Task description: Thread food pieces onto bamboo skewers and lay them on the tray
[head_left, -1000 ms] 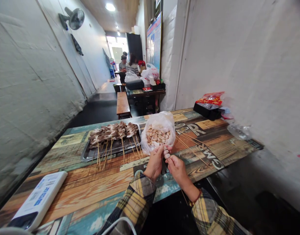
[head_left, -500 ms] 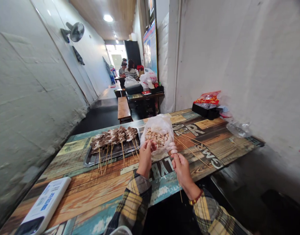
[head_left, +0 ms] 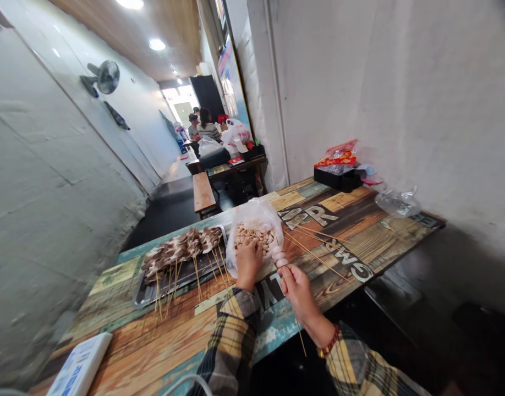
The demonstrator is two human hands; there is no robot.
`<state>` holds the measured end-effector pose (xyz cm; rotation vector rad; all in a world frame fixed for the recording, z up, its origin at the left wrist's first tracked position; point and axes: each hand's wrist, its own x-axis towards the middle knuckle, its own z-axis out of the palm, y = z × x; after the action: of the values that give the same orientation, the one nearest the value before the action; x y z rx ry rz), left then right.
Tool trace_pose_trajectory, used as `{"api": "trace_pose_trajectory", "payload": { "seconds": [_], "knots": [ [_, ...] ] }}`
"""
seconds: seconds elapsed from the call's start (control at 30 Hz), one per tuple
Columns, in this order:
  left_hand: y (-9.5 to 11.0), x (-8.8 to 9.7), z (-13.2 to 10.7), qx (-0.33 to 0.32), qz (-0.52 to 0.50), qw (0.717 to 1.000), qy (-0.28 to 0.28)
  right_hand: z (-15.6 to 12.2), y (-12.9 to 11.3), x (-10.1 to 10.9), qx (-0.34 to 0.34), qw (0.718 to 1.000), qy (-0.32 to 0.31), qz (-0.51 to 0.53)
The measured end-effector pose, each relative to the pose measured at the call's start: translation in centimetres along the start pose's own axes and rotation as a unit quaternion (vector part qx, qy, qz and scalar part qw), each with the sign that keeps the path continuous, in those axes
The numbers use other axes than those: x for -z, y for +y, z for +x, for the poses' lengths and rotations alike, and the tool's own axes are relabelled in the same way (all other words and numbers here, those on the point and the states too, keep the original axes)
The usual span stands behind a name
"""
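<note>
My left hand (head_left: pixel 248 263) reaches into a clear plastic bag (head_left: pixel 252 217) of pale meat pieces (head_left: pixel 254 235), fingers curled down among them. My right hand (head_left: pixel 296 286) is closed on a thin bamboo skewer (head_left: pixel 280 257) with a few pale pieces threaded at its tip, held just right of the bag. A metal tray (head_left: pixel 153 291) to the left carries several finished skewers (head_left: pixel 178 250) with their sticks hanging over the front rim.
Loose bamboo sticks (head_left: pixel 318 247) lie on the painted wooden table (head_left: pixel 351 242) right of the bag. A black box with a red packet (head_left: pixel 337 170) stands by the wall. A white device (head_left: pixel 79 368) lies near left. People sit at a far table (head_left: pixel 203 126).
My left hand left the skewer tip and went into the bag. The right hand kept hold of the skewer. The camera tilted and swung a little to the right.
</note>
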<state>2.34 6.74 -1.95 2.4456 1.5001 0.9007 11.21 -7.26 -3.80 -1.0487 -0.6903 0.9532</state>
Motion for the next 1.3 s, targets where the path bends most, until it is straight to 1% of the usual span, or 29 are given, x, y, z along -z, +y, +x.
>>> {"api": "trace_pose_trajectory", "payload": {
  "seconds": [0.1,0.23,0.3,0.4,0.47,0.5,0.53,0.6,0.7,0.8,0.9,0.93,1.0,1.1,1.2,1.3],
  "knots": [
    [0.8,0.3,0.0,0.001,0.052,0.998,-0.02,0.0,0.0,0.0,0.0,1.0,-0.006,-0.005],
    [1.0,0.4,-0.1,0.003,0.054,0.998,-0.032,0.2,0.3,0.0,-0.004,1.0,-0.014,-0.007],
    [1.0,0.4,-0.4,0.003,0.048,0.998,-0.027,0.3,0.5,0.0,-0.003,1.0,-0.014,-0.014],
    [0.7,0.8,-0.9,0.028,-0.004,1.0,0.002,0.3,0.7,0.1,0.001,1.0,-0.012,-0.027],
    [0.6,1.4,-1.3,0.06,-0.078,0.995,0.032,0.1,0.5,0.1,0.009,0.999,-0.015,-0.042],
    [0.4,1.7,-1.5,0.077,-0.129,0.988,0.045,0.0,0.4,0.1,0.014,0.998,-0.021,-0.052],
    [0.3,2.0,-1.7,0.094,-0.188,0.976,0.055,-0.2,0.3,0.2,0.019,0.997,-0.032,-0.064],
    [0.1,2.5,-2.2,0.132,-0.319,0.937,0.062,-0.4,0.2,0.2,0.023,0.994,-0.061,-0.089],
    [-0.2,2.9,-3.1,0.188,-0.49,0.851,0.036,-0.6,0.4,0.3,0.019,0.989,-0.094,-0.111],
    [-0.3,3.2,-4.0,0.216,-0.598,0.772,-0.015,-0.6,0.8,0.4,0.011,0.987,-0.109,-0.117],
    [-0.2,3.6,-4.6,0.228,-0.665,0.71,-0.044,-0.6,1.1,0.6,0.008,0.986,-0.11,-0.127],
    [-0.2,3.7,-4.8,0.233,-0.679,0.694,-0.046,-0.6,1.2,0.6,0.007,0.985,-0.108,-0.132],
    [-0.3,3.9,-5.0,0.243,-0.698,0.672,-0.046,-0.6,1.3,0.7,0.005,0.985,-0.105,-0.139],
    [-0.5,3.9,-5.2,0.259,-0.708,0.655,-0.046,-0.6,1.6,1.0,-0.008,0.984,-0.108,-0.143],
    [-0.7,3.6,-5.2,0.269,-0.717,0.642,-0.029,-0.8,1.7,1.2,-0.026,0.983,-0.115,-0.143],
    [-0.6,3.4,-5.2,0.272,-0.75,0.603,-0.005,-1.1,1.5,1.2,-0.03,0.983,-0.114,-0.143]
  ]
}}
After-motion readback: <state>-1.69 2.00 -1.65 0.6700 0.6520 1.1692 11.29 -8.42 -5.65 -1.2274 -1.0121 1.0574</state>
